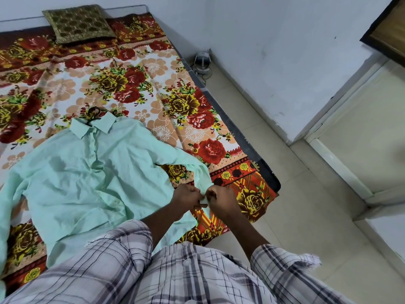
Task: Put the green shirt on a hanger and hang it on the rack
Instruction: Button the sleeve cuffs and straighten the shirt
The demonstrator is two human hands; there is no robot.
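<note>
hanger [94,113] in green shirt [87,172] on bed [153,62]; left hand [186,198] and right hand [221,200] pinch the sleeve cuff [206,185]. i judge next: let go, lift the hanger.

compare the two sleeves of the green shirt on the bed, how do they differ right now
The sleeve nearer the floor bends back toward the person, and the left hand and right hand both pinch its cuff. The other sleeve lies untouched. The first shows whole against the floral sheet, while the other sleeve runs off the picture's edge. Both are the same plain pale green and rest on the bed.
</note>
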